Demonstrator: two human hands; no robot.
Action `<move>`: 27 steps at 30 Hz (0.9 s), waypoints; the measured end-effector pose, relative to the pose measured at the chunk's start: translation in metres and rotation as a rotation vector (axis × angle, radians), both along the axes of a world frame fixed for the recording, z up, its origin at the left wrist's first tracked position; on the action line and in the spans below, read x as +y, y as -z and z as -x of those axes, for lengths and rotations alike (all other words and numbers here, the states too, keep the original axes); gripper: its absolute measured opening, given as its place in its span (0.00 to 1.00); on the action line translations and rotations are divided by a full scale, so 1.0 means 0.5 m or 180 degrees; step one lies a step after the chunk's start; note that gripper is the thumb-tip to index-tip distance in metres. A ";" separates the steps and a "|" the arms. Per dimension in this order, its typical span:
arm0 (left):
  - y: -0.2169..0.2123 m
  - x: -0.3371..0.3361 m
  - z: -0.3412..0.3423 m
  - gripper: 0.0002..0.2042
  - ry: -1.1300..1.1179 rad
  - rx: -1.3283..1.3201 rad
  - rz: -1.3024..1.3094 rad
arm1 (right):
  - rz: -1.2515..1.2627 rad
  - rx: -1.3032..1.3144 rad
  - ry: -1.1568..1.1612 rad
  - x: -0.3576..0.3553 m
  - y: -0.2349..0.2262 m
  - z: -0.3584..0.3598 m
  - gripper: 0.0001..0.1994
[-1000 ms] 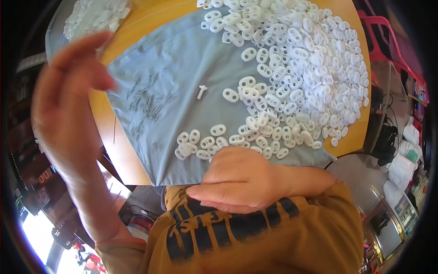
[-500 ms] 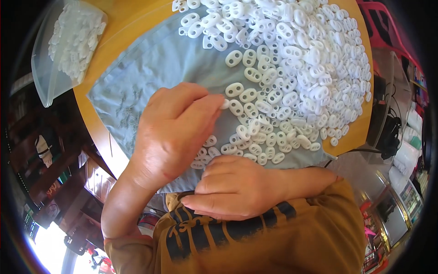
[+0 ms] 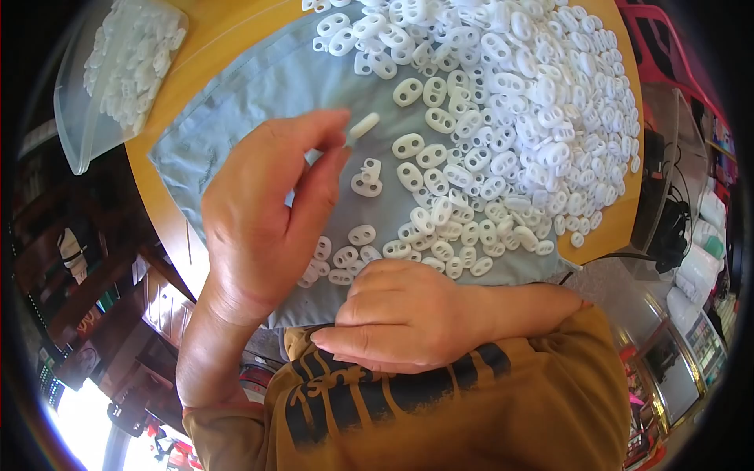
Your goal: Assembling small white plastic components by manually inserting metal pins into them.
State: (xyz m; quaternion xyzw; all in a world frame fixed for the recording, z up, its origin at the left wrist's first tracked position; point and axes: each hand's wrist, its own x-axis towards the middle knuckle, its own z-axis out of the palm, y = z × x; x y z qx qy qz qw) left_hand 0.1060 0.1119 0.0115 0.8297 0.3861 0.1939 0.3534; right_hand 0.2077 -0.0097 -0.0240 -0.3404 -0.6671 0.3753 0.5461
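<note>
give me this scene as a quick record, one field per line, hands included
left hand: fingers parted, white piece just beyond their tips
right hand: curled at the near edge of the grey cloth; contents hidden
pile: many white two-holed pieces, right side
surface: cloth on wooden table
upper left: clear container, white bits inside

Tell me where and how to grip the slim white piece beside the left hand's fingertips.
Probably best to pinch the slim white piece across its long sides, near the middle, coming from the left, where the left hand is open. It appears long and narrow, slanting up to the right.
</note>
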 end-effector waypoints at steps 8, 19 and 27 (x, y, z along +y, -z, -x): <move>0.003 -0.015 0.003 0.11 0.0892 0.0622 -0.0707 | -0.0038 -0.0097 -0.0064 -0.001 -0.006 -0.001 0.11; -0.007 -0.031 0.037 0.07 0.0558 0.0081 -0.0441 | 0.0214 -0.0066 0.0104 0.002 -0.026 -0.011 0.12; -0.024 -0.131 0.126 0.06 -0.0598 -0.1497 0.1504 | 0.1191 0.0205 0.0365 0.029 -0.062 -0.015 0.11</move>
